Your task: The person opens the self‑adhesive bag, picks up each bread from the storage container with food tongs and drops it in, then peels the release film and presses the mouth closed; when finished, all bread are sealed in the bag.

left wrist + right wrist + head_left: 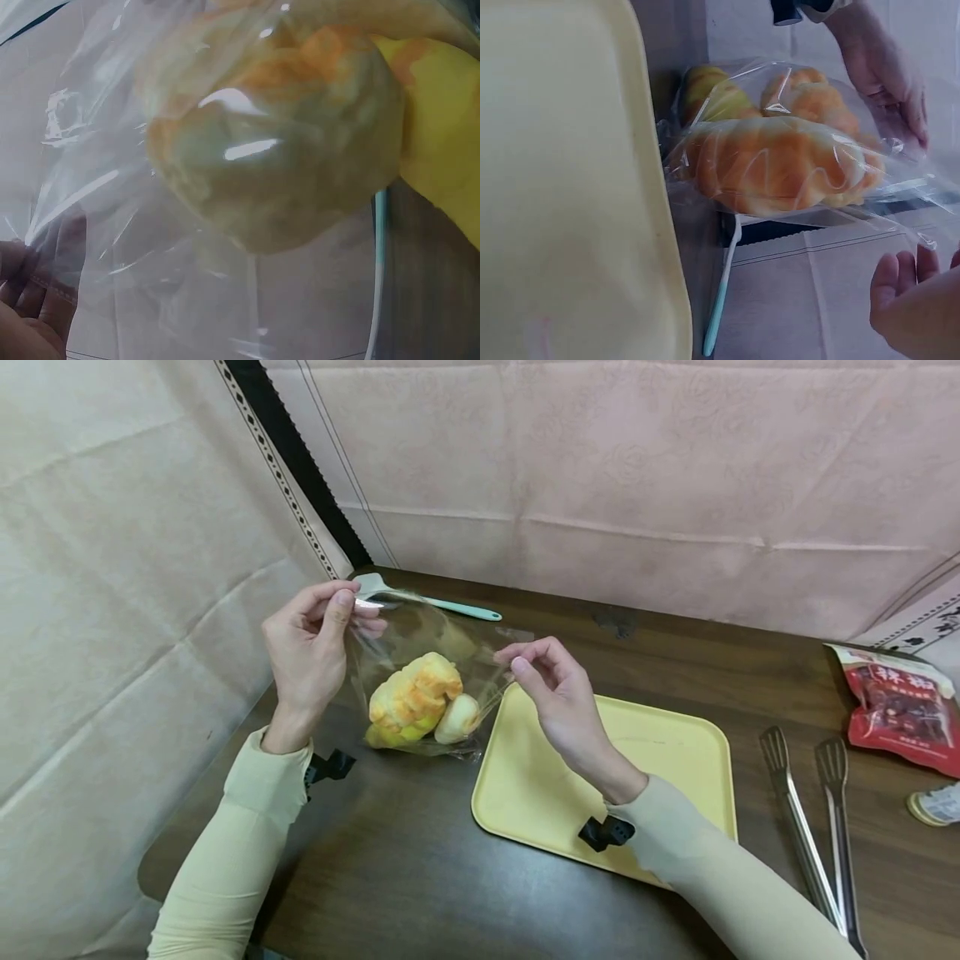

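A clear plastic bag (390,631) with several bread pieces inside is held up over the dark table. My left hand (307,639) pinches its upper left edge between thumb and fingers, while my right hand (558,702) pinches the upper right edge. Inside, a golden, lumpy bread (412,693) lies beside a smaller pale bun (456,720). A yellow piece (442,127) shows in the left wrist view, next to the larger bread. In the right wrist view, a bread with pale zigzag lines (772,161) presses against the plastic.
A yellow tray (660,760) lies under my right forearm. Behind the bag is a spatula (465,609) with a turquoise handle. On the right are metal tongs (798,827), a red food packet (900,710) and a small jar (933,804). Cloth curtains (600,468) enclose the table's back and left.
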`<move>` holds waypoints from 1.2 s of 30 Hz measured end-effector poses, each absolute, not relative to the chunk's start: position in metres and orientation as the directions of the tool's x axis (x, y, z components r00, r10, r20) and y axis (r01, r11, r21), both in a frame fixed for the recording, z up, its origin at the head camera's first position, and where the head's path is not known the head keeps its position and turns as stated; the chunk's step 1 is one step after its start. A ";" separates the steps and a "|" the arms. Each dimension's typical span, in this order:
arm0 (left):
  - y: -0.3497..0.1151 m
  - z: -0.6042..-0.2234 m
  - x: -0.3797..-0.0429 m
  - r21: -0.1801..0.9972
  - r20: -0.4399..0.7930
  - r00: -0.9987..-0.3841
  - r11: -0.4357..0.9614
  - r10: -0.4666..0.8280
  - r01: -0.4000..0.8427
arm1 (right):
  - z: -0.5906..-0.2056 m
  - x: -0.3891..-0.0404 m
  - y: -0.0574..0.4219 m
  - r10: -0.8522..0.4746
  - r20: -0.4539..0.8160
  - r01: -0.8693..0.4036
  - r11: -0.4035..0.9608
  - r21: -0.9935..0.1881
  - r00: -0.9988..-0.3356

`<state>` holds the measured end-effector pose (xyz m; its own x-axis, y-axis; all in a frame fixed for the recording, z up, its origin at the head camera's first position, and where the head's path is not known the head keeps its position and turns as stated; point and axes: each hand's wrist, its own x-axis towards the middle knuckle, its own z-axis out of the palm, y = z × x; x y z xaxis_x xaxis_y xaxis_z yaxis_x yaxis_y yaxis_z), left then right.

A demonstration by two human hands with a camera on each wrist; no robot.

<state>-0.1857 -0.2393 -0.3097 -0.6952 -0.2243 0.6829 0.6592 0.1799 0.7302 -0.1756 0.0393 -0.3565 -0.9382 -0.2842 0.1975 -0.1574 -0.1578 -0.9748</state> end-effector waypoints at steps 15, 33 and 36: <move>-0.248 -0.314 -0.179 0.796 0.601 -0.790 0.181 -0.125 0.577 | -0.367 -0.182 0.025 -0.409 0.159 -0.086 -0.190 -0.978 -0.899; -0.256 -0.310 -0.171 0.843 0.476 -0.878 0.308 -0.045 0.441 | -0.370 -0.185 0.035 -0.214 0.328 -0.326 -0.045 -0.944 -0.920; -0.256 -0.309 -0.171 0.846 0.479 -0.877 0.287 -0.041 0.449 | -0.369 -0.188 0.037 -0.230 0.355 -0.360 -0.021 -0.933 -0.906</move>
